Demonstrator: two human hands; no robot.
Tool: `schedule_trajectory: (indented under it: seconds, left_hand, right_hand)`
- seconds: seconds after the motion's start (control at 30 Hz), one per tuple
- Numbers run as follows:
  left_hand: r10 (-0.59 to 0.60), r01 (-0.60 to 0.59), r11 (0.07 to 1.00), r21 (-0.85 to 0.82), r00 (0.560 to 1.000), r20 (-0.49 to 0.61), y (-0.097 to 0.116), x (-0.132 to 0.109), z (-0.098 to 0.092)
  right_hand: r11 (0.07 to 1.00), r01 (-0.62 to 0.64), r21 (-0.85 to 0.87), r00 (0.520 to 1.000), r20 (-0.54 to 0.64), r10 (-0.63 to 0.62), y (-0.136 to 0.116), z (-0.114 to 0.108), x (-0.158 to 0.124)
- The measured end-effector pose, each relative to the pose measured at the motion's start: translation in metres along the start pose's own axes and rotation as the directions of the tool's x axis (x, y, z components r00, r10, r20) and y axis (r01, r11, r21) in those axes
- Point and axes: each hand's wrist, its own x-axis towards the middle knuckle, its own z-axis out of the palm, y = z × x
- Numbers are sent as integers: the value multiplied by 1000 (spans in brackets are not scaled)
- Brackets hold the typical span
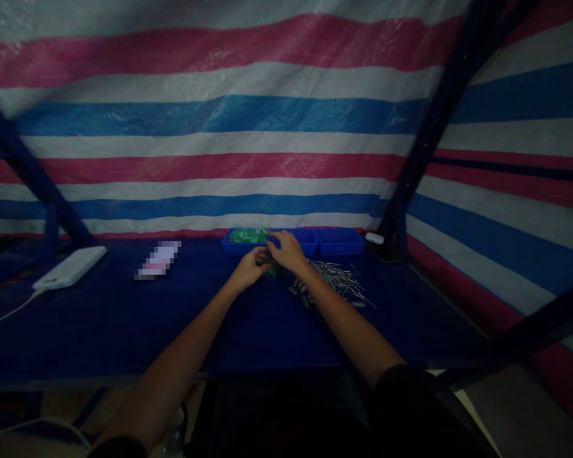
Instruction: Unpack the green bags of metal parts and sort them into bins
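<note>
Hands met just in front of the trays (339, 242), a row of three blue ones at the back of the table (124, 318). Left hand (249, 267) was half closed, its fingers curled toward a small green part (270, 271) that lay on the table touching the front of the trays. Right hand (288, 252) was bent over the same part, with its fingertips at the front rim of the middle tray. Light was too dim to tell whether either hand actually gripped the part or only touched it.

More green parts (247, 236) filled the left tray. Loose metal pins (337, 280) lay in a heap in front of the right tray, just beside the right wrist. A small white object (374, 238) sat against the right end of the trays. Well left of the trays lay a blurred card (158, 259), and farther left a white power bank (70, 267) with a cable (4, 315) running off the table's edge. Behind the trays hung a striped tarp (210, 114) in red, white and blue.
</note>
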Motion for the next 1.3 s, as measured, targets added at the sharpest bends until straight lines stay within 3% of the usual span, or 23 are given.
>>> schedule_trajectory:
  seconds: [0.07,0.13,0.23,0.33,0.43,0.57,0.67,0.8,0.93,1.17,1.23,1.3]
  left_hand:
    - [8,-13,998,-59,995,-97,6,1,-1]
    - [41,-54,995,-83,987,-152,12,0,0]
    - [122,-127,991,-29,982,-143,17,-3,1]
    - [239,-228,946,232,971,-20,17,-2,-5]
    - [349,-277,757,592,937,-8,12,7,-19]
    - [337,-151,568,809,940,-61,-8,23,-39]
    - [311,-122,504,855,949,-48,-21,28,-50]
    - [335,-178,527,831,942,-10,-22,29,-62]
    - [287,-233,587,775,955,71,-19,35,-77]
    - [213,-166,581,797,976,48,-22,47,-100]
    - [247,-173,562,809,968,35,-23,42,-99]
    - [319,-136,576,806,945,-69,-18,32,-92]
  right_hand:
    - [993,-93,76,994,-42,96,4,-11,-17]
    - [958,-194,212,980,-8,200,4,-18,-29]
    - [860,-262,438,963,66,260,0,-17,-34]
    - [735,-301,608,945,89,314,-1,-11,-30]
    - [652,-316,689,914,37,404,3,-9,-26]
    - [714,-274,644,902,-86,424,10,-14,-27]
    - [797,-228,560,916,-154,370,9,-18,-31]
    - [875,-144,463,923,-255,287,2,-20,-34]
    - [881,-135,453,917,-280,284,-1,-22,-35]
    - [898,-173,404,913,-276,300,7,-19,-34]
    - [902,-174,395,917,-270,295,10,-16,-33]
    - [908,-156,389,917,-285,280,10,-14,-34]
